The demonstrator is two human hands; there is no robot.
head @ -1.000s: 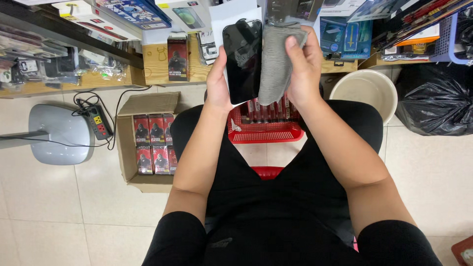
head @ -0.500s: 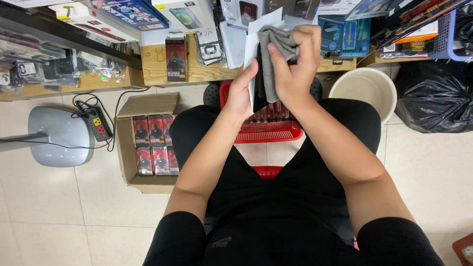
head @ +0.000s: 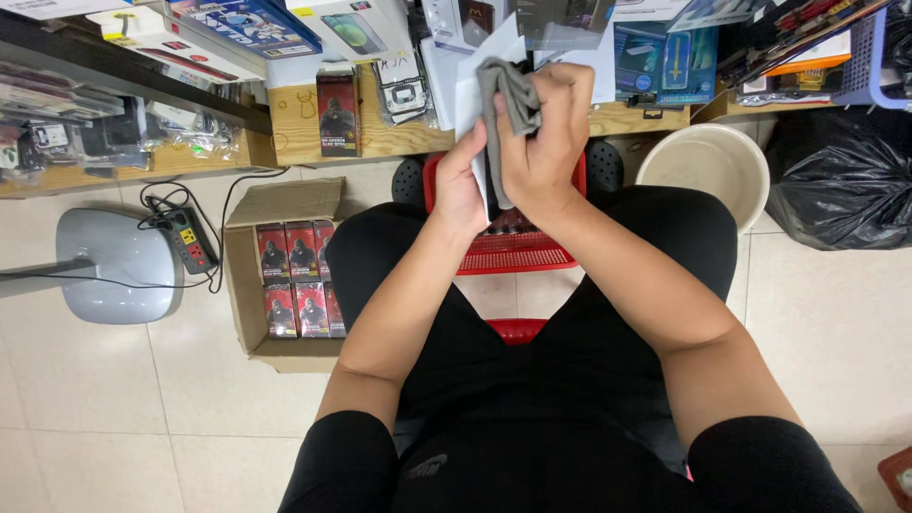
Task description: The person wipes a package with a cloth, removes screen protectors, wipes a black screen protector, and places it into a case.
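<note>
Above the red slatted basket (head: 503, 249), the right hand (head: 543, 142) presses a soft grey cloth (head: 503, 100), fingers clamped, against a flat white card (head: 472, 104) gripped by the left hand (head: 460, 185).

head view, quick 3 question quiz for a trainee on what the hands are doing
1. True or false: the right hand grips a grey cloth.
2. What lies in the cardboard box on the floor? A) small red and black boxes B) cables C) cloths
3. Which hand holds the flat white-backed item?

Key: 1 true. 2 A, small red and black boxes. 3 the left hand.
</note>
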